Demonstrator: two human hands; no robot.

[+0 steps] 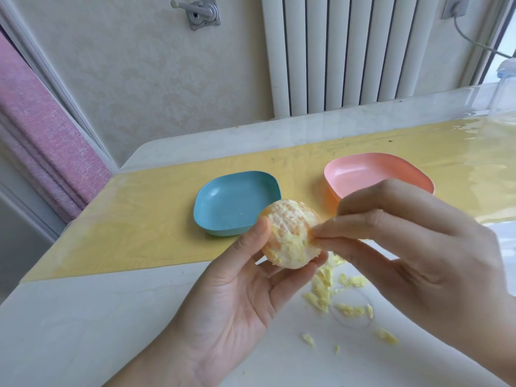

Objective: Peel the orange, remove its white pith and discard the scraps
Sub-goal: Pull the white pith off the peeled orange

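Head view: above the tabletop, right hand and left hand meet just in front of the blue dish. Left grip clamps the orange there; right grip is pinched on its pith. Pith-stripping is under way; next likely comes a gentle pull, then gathering the scraps lying nearer, right of the dish.

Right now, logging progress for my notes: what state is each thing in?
orange: peeled, white pith patches left
left hand: holds the orange
right hand: pinches pith on the orange
blue dish: upright, one tiny fleck inside
pink dish: upright, partly hidden
pith scraps: scattered on table
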